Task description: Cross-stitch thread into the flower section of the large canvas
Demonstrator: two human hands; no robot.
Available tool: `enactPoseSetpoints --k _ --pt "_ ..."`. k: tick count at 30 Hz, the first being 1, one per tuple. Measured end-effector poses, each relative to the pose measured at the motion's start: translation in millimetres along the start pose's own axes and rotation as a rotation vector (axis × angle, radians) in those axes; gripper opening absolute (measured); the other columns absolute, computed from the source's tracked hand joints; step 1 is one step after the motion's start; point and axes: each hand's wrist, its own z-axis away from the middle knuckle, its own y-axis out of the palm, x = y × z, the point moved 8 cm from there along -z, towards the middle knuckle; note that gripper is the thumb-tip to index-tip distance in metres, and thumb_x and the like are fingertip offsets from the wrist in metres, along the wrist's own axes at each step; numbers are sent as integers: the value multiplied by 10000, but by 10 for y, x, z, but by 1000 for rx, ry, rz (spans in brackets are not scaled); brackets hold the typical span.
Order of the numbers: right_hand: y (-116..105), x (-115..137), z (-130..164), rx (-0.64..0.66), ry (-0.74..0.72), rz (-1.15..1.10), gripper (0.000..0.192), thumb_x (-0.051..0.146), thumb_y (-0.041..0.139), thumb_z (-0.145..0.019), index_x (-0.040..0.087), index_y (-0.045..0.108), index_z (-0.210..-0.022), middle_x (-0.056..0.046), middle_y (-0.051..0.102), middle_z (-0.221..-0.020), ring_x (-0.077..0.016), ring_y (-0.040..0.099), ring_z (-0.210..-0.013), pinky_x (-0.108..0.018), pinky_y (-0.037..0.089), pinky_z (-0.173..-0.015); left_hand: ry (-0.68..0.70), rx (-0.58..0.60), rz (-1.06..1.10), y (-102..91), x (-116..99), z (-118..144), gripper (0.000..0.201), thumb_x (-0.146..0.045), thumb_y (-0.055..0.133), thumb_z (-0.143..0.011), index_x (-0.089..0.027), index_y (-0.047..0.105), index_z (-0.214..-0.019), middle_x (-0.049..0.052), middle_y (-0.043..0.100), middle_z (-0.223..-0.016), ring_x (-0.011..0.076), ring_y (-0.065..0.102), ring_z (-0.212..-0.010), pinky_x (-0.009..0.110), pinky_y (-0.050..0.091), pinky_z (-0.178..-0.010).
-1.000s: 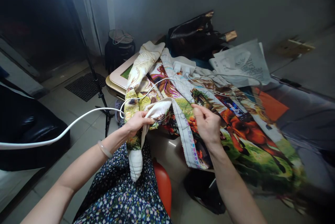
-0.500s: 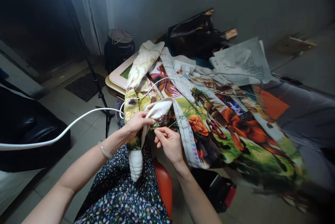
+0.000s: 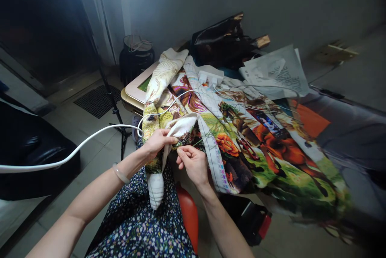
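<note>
Left hand [image 3: 155,143]: thumb and fingers closed in a pinch on a turned-up fold of the cross-stitch cloth [image 3: 226,169], just in front of the body. Right hand [image 3: 194,163]: thumb and index fingertips nipped together, other fingers curled, just below and right of the left thumb, right by the fold's edge. Can't tell if a needle or thread sits in that pinch; too small. Green thread [image 3: 198,143] shows just above the right hand.

Cloth is spread over the worktop [image 3: 135,89], horses and orange flowers face up. Left side is rolled; its white end hangs over the floral garment [image 3: 144,234]. Darker green thread tangle [image 3: 230,108] lies on the cloth.

Also on the cloth: power strip [image 3: 212,73] near the far edge, phone [image 3: 269,124] with lit screen. White cable [image 3: 75,155] comes in from the left and crosses the roll. Black bag [image 3: 220,44] behind, by the wall.
</note>
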Motion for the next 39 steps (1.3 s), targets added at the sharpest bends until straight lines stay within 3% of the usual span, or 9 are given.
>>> enactPoseSetpoints --k 10,15,18,21,26,30,33,36,39 --pt "34 -43 -16 -44 -17 -14 254 383 620 -828 139 614 -758 4 621 -561 -95 567 -416 -185 423 -427 -23 -14 9 -15 34 -9 233 -298 740 -596 -144 572 -645 -57 468 -483 59 349 -420 228 201 -445" --pt "10 -44 35 -151 -49 90 276 425 600 -845 168 549 -758 14 621 -544 -106 560 -396 -190 417 -407 -27 3 15 7 13 8 215 -290 721 -609 -143 571 -657 -56 465 -478 64 360 -417 225 214 -436" --pt "-11 23 87 -229 -90 205 232 402 594 -855 193 497 -835 52 585 -505 -97 503 -352 -185 374 -374 -32 6 5 22 3 31 203 -293 704 -621 -142 582 -680 -49 478 -495 74 383 -429 225 243 -445" --pt "27 124 106 -226 -160 284 191 324 549 -883 192 484 -1004 46 606 -562 -119 557 -427 -198 411 -436 5 13 -19 44 -40 59 213 -310 700 -636 -139 598 -710 -42 496 -528 79 401 -456 223 266 -463" --pt "94 310 77 -167 -266 619 185 276 389 -958 168 535 -998 -20 645 -626 -148 607 -501 -224 405 -502 80 20 -69 73 -106 88 198 -312 676 -666 -139 615 -741 -32 513 -580 87 410 -508 223 281 -494" --pt "128 394 53 -140 -301 1016 215 296 399 -972 162 566 -983 -81 676 -651 -189 634 -527 -248 354 -492 148 25 -113 104 -143 88 196 -306 667 -664 -135 642 -756 -15 546 -629 107 445 -569 228 307 -533" --pt "179 404 41 -125 -301 1155 213 270 390 -975 159 571 -985 -104 673 -635 -205 638 -532 -261 348 -493 140 11 -115 110 -131 87 188 -300 662 -663 -136 636 -750 -17 543 -627 107 439 -565 229 306 -531" --pt "154 517 55 -119 -332 1014 194 238 401 -958 173 562 -873 -79 649 -589 -188 622 -503 -253 353 -477 156 7 -114 116 -164 108 173 -285 660 -652 -136 621 -731 -29 519 -606 94 410 -546 222 290 -518" --pt "-338 897 202 -317 -409 509 161 295 443 -946 195 523 -849 -62 681 -708 -139 602 -465 -239 399 -466 146 3 -130 114 -203 141 174 -290 655 -650 -137 606 -716 -39 486 -574 84 386 -519 219 268 -501"
